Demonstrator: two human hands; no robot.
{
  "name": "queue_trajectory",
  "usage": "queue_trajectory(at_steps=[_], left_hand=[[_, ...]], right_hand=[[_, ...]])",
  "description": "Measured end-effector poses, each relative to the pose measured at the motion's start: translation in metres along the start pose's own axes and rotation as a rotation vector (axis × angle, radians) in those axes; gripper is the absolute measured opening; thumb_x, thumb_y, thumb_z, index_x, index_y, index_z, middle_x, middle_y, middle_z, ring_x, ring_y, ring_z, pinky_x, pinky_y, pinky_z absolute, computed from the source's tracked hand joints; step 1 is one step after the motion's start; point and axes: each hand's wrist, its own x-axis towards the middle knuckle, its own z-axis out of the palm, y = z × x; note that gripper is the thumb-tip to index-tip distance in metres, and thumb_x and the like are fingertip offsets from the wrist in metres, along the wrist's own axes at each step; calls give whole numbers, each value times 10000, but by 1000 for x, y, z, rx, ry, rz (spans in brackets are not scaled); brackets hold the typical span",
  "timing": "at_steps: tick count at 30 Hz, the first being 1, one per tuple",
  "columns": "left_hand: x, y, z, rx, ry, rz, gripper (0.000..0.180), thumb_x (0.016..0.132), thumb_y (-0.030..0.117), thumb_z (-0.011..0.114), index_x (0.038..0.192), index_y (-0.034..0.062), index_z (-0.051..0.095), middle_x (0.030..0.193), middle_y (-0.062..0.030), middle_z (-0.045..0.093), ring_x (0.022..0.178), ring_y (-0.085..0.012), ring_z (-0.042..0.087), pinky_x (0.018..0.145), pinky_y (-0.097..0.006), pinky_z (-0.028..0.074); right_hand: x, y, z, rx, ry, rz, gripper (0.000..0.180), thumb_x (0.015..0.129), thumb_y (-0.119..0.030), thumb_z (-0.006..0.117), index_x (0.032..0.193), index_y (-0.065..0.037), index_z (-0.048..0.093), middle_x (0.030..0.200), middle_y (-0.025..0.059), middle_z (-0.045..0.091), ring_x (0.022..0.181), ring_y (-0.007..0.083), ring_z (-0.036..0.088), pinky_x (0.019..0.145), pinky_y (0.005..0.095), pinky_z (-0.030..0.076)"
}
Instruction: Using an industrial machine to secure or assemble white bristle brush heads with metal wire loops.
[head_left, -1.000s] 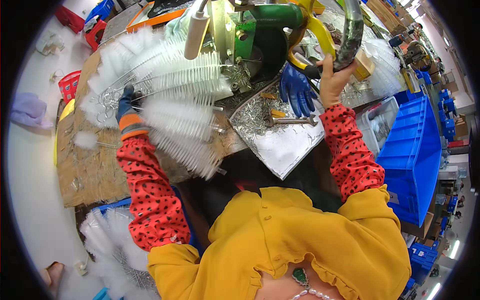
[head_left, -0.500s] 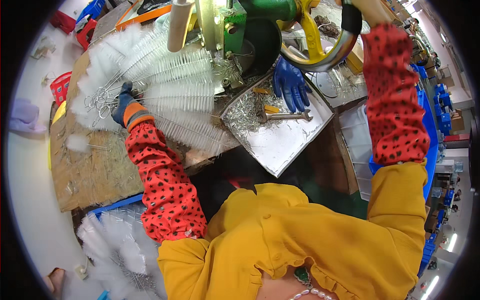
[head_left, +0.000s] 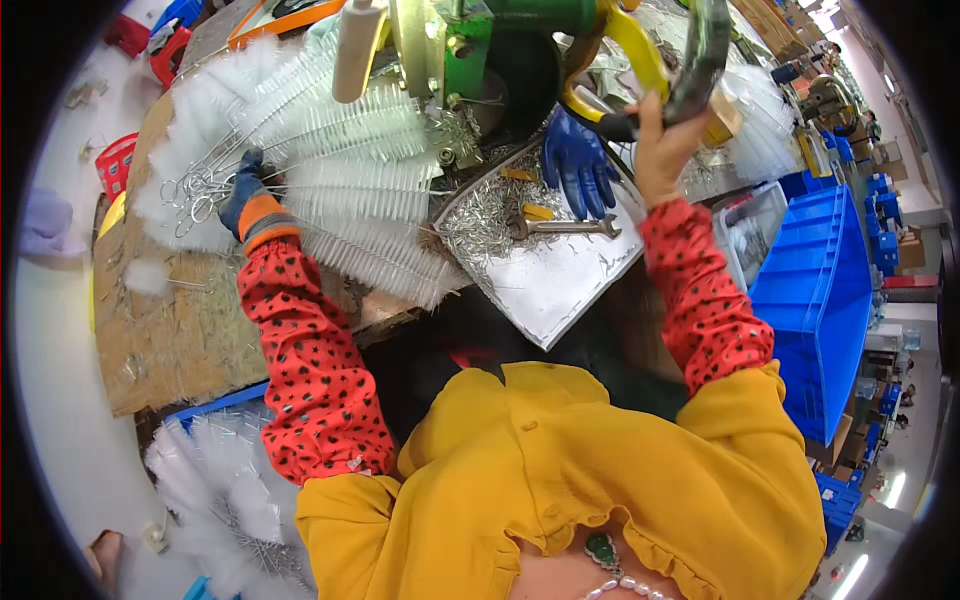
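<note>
Left hand: my gloved left hand [head_left: 250, 195] is closed around the wire stems of some white brushes [head_left: 365, 190], left of centre, loops poking out on its left side.
Right hand: my bare right hand [head_left: 665, 150] is wrapped on the rim of the yellow-spoked wheel [head_left: 650, 60], upper right of the frame.
Machine: big green lump [head_left: 465, 65] at top centre, white cylinder [head_left: 357, 50] hanging just left of it, over the brush tips.
Tray: white one [head_left: 545, 300] mid-frame between my arms, messy with metal clippings [head_left: 475, 230], plus a wrench [head_left: 575, 227] and a blue glove [head_left: 580, 170] right below the wheel, so yeah, kinda crowded.
Board: scruffy wooden top [head_left: 180, 345] on the left, one stray little brush [head_left: 147, 277] on it, apart from the bunch.
Lower left: more brushes [head_left: 215, 475] piled at a blue crate [head_left: 225, 403].
Right side: tall blue bin [head_left: 815, 300] beside a clear tub [head_left: 750, 235], both close to my right sleeve [head_left: 700, 290].
</note>
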Motion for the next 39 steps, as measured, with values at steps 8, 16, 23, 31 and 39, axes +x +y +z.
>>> queue_trajectory(at_steps=[8,16,23,31,39], left_hand=[[31,-15,4,-218,-292,-11,276,640,271,699,716,19,616,669,-58,578,543,-168,501,498,-287,407],[-1,-2,8,-288,-105,-2,292,597,275,738,681,28,607,648,-40,574,497,-159,469,486,-300,396],[-14,7,4,-397,-69,56,371,533,341,766,704,47,617,672,-35,587,510,-146,469,515,-292,407],[-22,11,-3,-215,-330,111,259,606,212,733,773,50,619,699,-60,599,498,-127,512,461,-240,423],[8,-7,7,-230,-543,41,240,686,257,674,780,43,623,617,-45,577,463,-120,488,435,-228,415]], right_hand=[[79,-65,-1,-342,-351,61,280,768,-152,536,950,30,425,631,71,553,511,130,547,483,239,438],[169,-79,18,-829,-494,-379,294,720,-208,523,829,60,467,681,204,538,627,303,550,551,357,423],[187,-97,41,-753,-745,-85,214,693,-149,545,700,65,544,512,144,520,440,210,535,416,307,409],[-1,2,-6,-7,43,1,331,751,-161,567,963,24,394,627,114,565,510,170,575,472,283,441],[83,-45,1,-348,-329,90,239,768,-152,550,885,24,440,604,62,541,481,119,522,468,233,424]])
